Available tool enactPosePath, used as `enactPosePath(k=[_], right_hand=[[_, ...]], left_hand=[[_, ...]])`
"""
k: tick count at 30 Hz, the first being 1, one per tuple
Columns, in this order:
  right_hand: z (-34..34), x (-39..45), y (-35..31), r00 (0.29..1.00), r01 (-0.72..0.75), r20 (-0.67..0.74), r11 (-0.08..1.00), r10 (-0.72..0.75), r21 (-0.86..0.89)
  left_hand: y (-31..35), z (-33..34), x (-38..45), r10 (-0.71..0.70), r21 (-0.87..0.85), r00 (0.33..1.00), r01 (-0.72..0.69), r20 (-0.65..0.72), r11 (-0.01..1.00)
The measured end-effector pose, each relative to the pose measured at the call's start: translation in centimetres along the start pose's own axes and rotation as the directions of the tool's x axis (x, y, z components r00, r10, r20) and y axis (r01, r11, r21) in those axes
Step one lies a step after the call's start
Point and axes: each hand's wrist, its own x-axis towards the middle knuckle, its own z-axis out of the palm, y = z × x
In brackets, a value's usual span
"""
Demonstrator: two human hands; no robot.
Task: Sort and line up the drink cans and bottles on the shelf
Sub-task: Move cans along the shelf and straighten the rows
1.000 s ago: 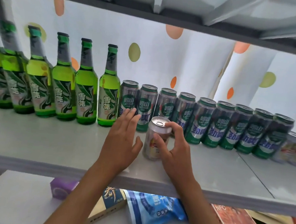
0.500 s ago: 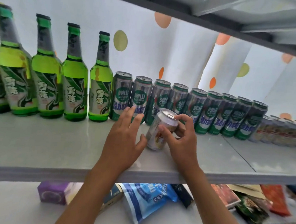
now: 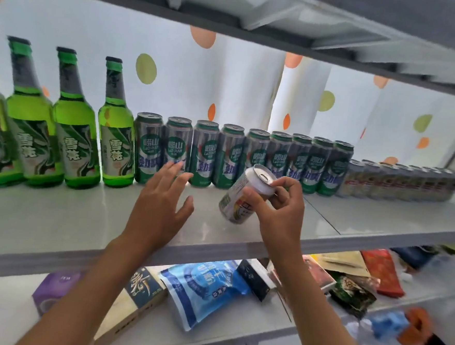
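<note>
Right hand [image 3: 277,216] grip clamps tilted silver can [image 3: 239,200] above bare shelf [image 3: 56,222] front; left hand [image 3: 159,202] spread.

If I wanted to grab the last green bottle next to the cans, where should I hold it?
Probably hold the green bottle round its wide lower body, coming from the front. It stands upright with cans close on one side and another bottle on the other, so only the front is free; the neck is thin and higher up.

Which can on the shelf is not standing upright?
The silver can held in the right hand: it is tilted and out in front of the row, while the green cans all stand upright.
</note>
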Motion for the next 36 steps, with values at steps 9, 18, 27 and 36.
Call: enactPosePath(k=[9, 18, 27, 36], right_hand=[[-10.2, 1.8, -2.4, 0.998, 0.014, -0.053, 1.0, -0.014, 0.008], [-23.4, 3.3, -3.3, 0.993, 0.071, -0.092, 0.994, -0.078, -0.077], [-35.1, 5.4, -4.0, 0.978, 0.084, -0.169, 0.976, -0.119, -0.2], [-43.7, 7.7, -5.0, 0.956, 0.138, -0.219, 0.958, -0.195, -0.251]], left_hand=[[12.6, 2.5, 2.2, 0.118, -0.108, 0.993, -0.119, -0.018, 0.987], [23.8, 8.2, 2.8, 0.223, -0.189, 0.974, -0.211, 0.043, 0.959], [35.0, 15.0, 5.1, 0.328, -0.272, 0.943, -0.304, 0.049, 0.913], [43.5, 20.0, 6.2, 0.334, -0.345, 0.942, -0.313, 0.004, 0.885]])
